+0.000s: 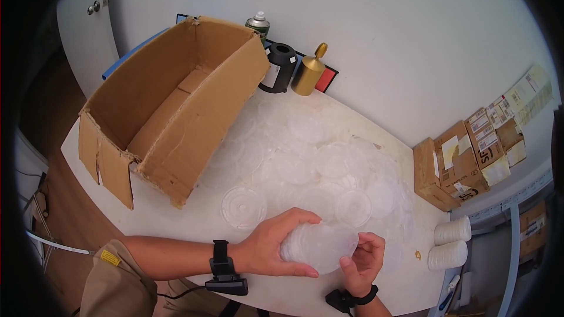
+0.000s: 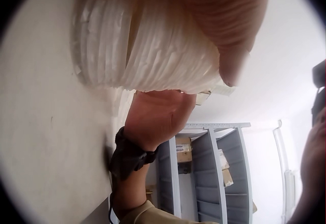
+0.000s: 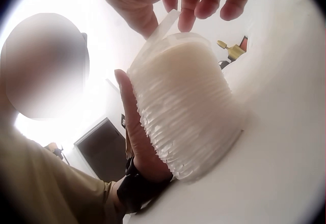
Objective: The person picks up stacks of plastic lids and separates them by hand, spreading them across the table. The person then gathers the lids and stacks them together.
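White table (image 1: 158,217) up against a plain wall, long cardboard box (image 1: 205,123) on the left end, and a big spread of loose clear plastic lids (image 1: 244,206) over the middle. Gold pump bottle (image 1: 308,76) at the back, two white ribbed stacks (image 1: 451,243) over on the right edge.

Main thing is the lid stack (image 1: 320,249), up front at the near side of the table, between the two hands. Left hand (image 1: 267,249) is wrapped round its side, thumb on one flank and fingers on the other. Right hand (image 1: 367,264) is at the end of it, pinching a single tilted lid (image 3: 153,43) that stands partly off the rest. Can't really tell whether the bottom of the stack touches the table, tbh.

For this bit I'd keep the left grip snug but not crushing, since thin lids probably bow and pop out sideways. Handle that end lid by its rim, bring it square to the others, and tap the rims even. Tilted rims would likely snag.
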Motion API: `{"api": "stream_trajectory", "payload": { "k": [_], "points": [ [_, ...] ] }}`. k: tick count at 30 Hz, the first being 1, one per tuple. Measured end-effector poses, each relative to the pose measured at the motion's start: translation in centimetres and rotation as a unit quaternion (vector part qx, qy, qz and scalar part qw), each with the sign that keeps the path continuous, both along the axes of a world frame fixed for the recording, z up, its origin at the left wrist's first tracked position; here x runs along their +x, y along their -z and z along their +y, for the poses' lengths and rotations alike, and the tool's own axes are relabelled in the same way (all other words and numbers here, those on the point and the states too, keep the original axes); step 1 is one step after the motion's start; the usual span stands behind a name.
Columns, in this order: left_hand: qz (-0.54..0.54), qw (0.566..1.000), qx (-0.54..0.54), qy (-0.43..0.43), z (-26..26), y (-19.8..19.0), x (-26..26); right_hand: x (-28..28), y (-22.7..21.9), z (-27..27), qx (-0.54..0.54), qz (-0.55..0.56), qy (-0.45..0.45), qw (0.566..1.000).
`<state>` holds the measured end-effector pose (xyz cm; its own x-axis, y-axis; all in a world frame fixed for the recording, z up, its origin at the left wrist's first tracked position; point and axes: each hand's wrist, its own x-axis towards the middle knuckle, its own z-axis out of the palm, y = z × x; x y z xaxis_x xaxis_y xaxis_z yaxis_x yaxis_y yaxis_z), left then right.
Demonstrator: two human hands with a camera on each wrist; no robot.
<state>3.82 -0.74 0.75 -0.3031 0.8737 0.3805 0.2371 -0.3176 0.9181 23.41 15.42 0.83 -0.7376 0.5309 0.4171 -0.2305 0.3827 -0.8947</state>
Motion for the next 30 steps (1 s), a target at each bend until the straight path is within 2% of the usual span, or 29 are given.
{"api": "stream_trajectory", "payload": {
  "k": [1,2,4,9,11,12,14,15,17,18,20,21,25,30],
  "points": [
    [-0.009,1.0,-0.017,0.012,0.0,0.0,0.0,0.0,-0.4,-0.3,-0.094,0.006,0.018,0.995],
    [-0.008,1.0,-0.018,0.012,0.0,0.0,0.0,0.1,-0.7,-0.3,-0.095,0.006,0.018,0.995],
    [-0.015,1.0,-0.016,0.015,0.0,0.0,-0.1,0.1,-1.6,0.3,-0.285,0.035,-0.014,0.958],
    [0.002,1.0,-0.001,0.002,0.1,-0.2,-0.1,-0.3,-1.9,1.9,-0.307,0.038,0.038,0.95],
    [0.011,1.0,0.017,-0.011,0.1,-0.2,-0.1,-1.3,-3.0,1.6,-0.333,0.025,0.136,0.933],
    [0.019,1.0,0.022,-0.012,0.1,-0.4,-0.1,-1.6,-3.1,1.3,-0.333,0.024,0.136,0.933],
    [0.026,0.999,0.026,-0.014,0.1,-0.5,-0.1,-2.1,-3.2,0.8,-0.232,0.003,0.137,0.963],
    [0.028,0.999,0.039,-0.013,0.1,-0.4,-0.1,-1.9,-2.7,0.8,-0.233,0.002,0.137,0.963],
    [0.03,0.998,0.051,-0.013,0.2,-0.3,-0.1,-1.4,-1.6,0.9,-0.124,-0.005,0.074,0.99],
    [0.028,0.998,0.052,-0.01,0.2,-0.3,-0.1,-1.2,-1.6,0.8,-0.124,-0.005,0.074,0.99],
    [0.027,0.998,0.052,-0.007,0.2,-0.2,-0.1,-1.0,-2.0,0.3,-0.157,-0.101,-0.039,0.982],
    [0.03,0.998,0.056,-0.006,0.2,-0.2,-0.1,-1.1,-1.9,0.1,-0.157,-0.123,-0.054,0.978],
    [0.029,0.998,0.061,-0.007,0.3,-0.2,-0.1,-0.9,-1.5,0.0,-0.159,-0.138,-0.058,0.976],
    [0.02,0.999,0.049,-0.003,0.3,-0.4,-0.1,-0.9,-2.0,-0.1,-0.182,-0.101,-0.025,0.978]
  ]
}}
